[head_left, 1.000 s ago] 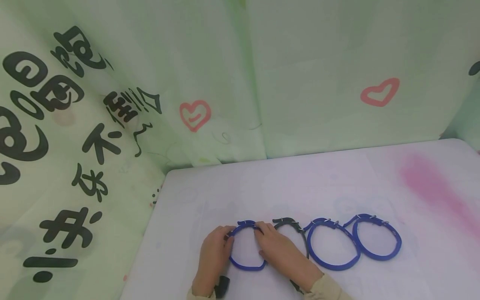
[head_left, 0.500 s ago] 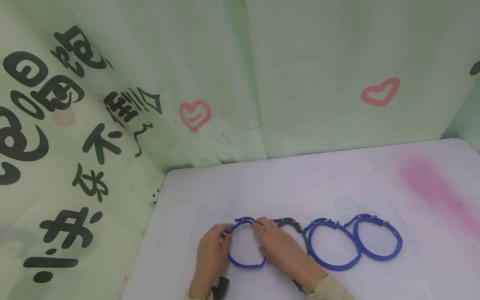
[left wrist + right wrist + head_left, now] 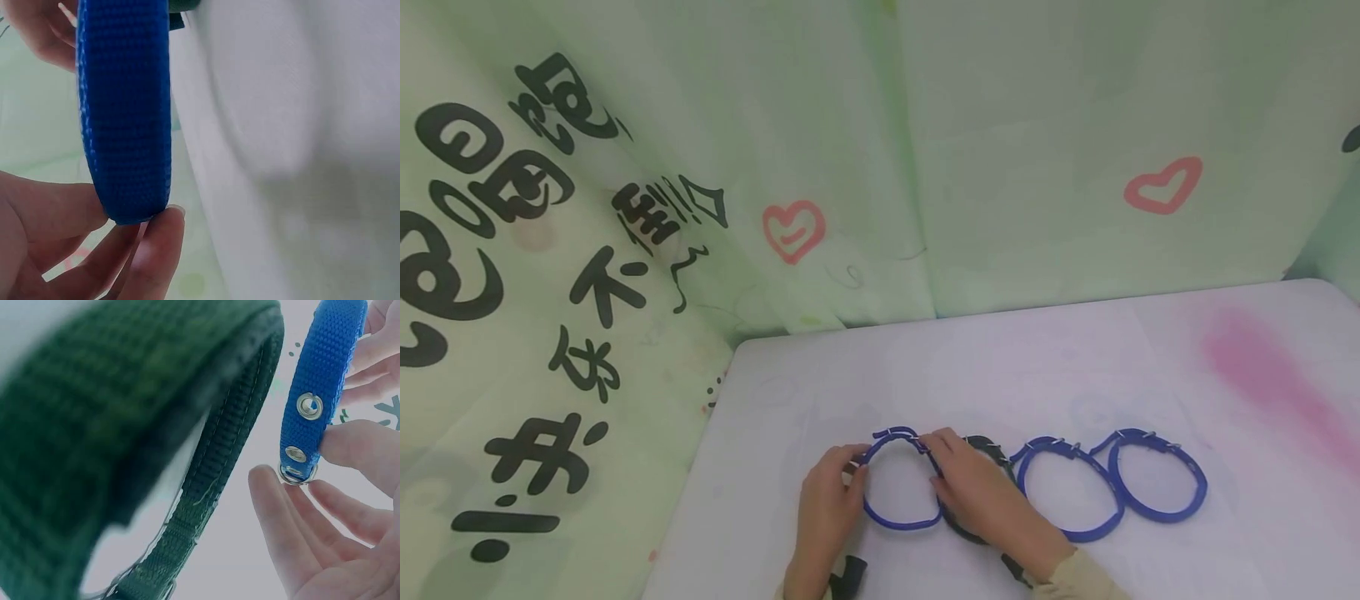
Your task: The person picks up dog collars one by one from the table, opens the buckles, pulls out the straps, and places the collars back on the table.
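Between left grip (image 3: 829, 493), right grip (image 3: 976, 490) — blue collar (image 3: 125, 112)

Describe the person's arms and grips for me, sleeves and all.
The left grip and the right grip are bare, without gloves. A beige sleeve shows on the right, ending near the wrist; little sleeve is in frame on the left. A black piece sits by the left wrist and a dark piece by the right, both too partly seen to identify.

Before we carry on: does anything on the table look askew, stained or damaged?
The rightmost collar looks askew: its loose end juts toward its neighbour instead of following the curve. The white tabletop has a pink smear; stain or print, I can't tell. The held blue collar shows no evident damage.
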Motion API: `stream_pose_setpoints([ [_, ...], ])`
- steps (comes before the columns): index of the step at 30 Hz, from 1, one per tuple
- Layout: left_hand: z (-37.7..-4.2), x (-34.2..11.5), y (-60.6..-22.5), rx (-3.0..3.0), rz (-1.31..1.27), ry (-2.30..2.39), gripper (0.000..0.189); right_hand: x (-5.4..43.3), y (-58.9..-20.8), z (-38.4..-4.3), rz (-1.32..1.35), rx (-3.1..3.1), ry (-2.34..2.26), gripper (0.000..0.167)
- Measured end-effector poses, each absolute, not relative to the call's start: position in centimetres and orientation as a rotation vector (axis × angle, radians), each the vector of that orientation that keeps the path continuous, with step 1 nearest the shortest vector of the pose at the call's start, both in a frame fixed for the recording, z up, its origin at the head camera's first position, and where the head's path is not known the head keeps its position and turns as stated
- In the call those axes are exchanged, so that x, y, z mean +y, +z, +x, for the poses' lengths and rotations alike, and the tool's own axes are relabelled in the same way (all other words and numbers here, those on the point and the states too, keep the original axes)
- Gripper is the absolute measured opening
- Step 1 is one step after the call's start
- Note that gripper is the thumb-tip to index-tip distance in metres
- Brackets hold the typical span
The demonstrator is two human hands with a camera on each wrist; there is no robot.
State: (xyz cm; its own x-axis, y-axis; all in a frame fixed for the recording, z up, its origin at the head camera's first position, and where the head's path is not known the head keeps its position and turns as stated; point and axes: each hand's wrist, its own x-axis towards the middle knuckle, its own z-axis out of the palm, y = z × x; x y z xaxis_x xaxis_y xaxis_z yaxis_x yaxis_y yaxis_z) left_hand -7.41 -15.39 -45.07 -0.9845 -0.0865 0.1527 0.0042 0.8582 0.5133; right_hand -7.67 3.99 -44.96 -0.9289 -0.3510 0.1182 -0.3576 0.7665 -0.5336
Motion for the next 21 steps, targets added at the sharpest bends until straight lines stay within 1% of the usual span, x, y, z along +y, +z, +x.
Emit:
stream_pose_setpoints([
  [8, -7.3, -14.4, -44.7, -2.865, 0.041, -0.797, 0.024, 5.6, -45.0, -7.7, 0.519, -2.928, 1.118, 0.048],
  [13, -7.2, -13.9, -44.8, -2.867, 0.015, -0.817, 0.024, 6.4, -45.3, -7.8, 0.525, -2.902, 1.155, 0.048],
  [18, -7.2, -13.5, -44.8, -2.853, -0.032, -0.853, 0.023, 7.1, -44.6, -7.8, 0.460, -2.918, 1.209, 0.046],
  [21, -7.3, -13.2, -44.6, -2.842, -0.046, -0.888, 0.023, 7.6, -44.2, -7.8, 0.472, -2.891, 1.207, 0.044],
])
